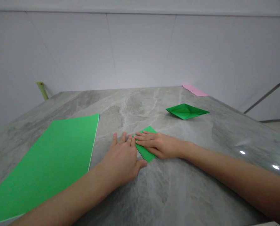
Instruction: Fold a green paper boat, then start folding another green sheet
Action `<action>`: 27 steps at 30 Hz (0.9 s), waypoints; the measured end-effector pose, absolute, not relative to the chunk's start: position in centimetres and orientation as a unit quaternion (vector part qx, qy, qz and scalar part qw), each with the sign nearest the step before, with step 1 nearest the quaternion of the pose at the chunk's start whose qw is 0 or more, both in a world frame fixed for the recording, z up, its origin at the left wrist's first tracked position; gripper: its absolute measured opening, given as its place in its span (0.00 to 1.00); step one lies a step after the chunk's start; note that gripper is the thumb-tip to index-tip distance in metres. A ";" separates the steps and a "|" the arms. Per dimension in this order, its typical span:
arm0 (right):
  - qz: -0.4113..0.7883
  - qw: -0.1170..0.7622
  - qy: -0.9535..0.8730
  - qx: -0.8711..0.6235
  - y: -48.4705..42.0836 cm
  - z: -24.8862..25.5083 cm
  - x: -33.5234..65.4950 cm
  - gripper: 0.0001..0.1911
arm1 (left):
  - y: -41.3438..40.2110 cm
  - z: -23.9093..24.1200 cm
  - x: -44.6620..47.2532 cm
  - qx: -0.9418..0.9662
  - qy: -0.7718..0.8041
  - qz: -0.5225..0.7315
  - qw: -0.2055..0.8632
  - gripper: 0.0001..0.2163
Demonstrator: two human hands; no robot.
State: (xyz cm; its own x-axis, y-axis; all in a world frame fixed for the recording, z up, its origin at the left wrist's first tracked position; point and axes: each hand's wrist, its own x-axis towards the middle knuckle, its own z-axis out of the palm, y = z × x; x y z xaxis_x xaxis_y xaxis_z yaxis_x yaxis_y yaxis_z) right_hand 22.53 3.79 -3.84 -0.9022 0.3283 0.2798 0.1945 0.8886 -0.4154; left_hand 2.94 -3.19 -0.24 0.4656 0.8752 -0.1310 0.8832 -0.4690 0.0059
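Observation:
A small folded piece of green paper lies flat on the table, one corner pointing away from me and one toward me. My right hand rests on top of it with fingers stretched out to the left, covering its middle. At its left edge is my left hand, palm down and fingers spread, the thumb by the near corner. The fingertips of both hands meet near the paper's left corner. A pointed folded green paper shape sits apart, beyond my right hand.
A stack of large green paper sheets lies to the left, partly behind my left forearm. Pink paper is at the far right edge of the grey marbled table. A pale wall stands behind the table.

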 end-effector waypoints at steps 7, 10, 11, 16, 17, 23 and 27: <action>0.208 0.183 -0.950 -0.145 3.3 -3.3 22.2 0.24 | -3.7 -0.5 3.2 0.826 0.560 -0.033 0.058 0.36; 0.216 0.186 -0.947 -0.147 3.2 -3.2 22.1 0.25 | -3.8 -0.4 3.2 0.823 0.563 -0.037 0.065 0.35; 0.216 0.185 -0.947 -0.147 3.2 -3.2 22.2 0.25 | -3.9 -0.4 3.2 0.823 0.562 -0.038 0.073 0.35; 0.214 0.167 -0.951 -0.150 3.3 -3.0 22.2 0.25 | -3.9 -0.8 3.0 0.807 0.576 -0.019 0.129 0.40; 0.214 0.166 -0.951 -0.151 3.3 -3.0 22.2 0.25 | -3.9 -1.0 3.0 0.801 0.584 -0.011 0.132 0.40; 0.216 0.181 -0.945 -0.165 3.7 -2.9 22.3 0.25 | -3.5 -1.9 3.1 0.793 0.591 0.021 0.144 0.40; 0.199 0.171 -0.947 -0.187 3.9 -3.0 22.5 0.25 | -3.2 -1.9 3.1 0.792 0.595 0.020 0.138 0.39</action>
State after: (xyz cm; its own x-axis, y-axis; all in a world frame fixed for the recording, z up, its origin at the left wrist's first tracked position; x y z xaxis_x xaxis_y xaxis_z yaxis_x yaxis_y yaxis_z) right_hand 22.50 3.88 -3.05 -0.8713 0.4228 0.2493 0.2870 0.8509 -0.4401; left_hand 3.07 -3.20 -1.89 0.2921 0.9472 -0.1324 0.9362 -0.2548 0.2421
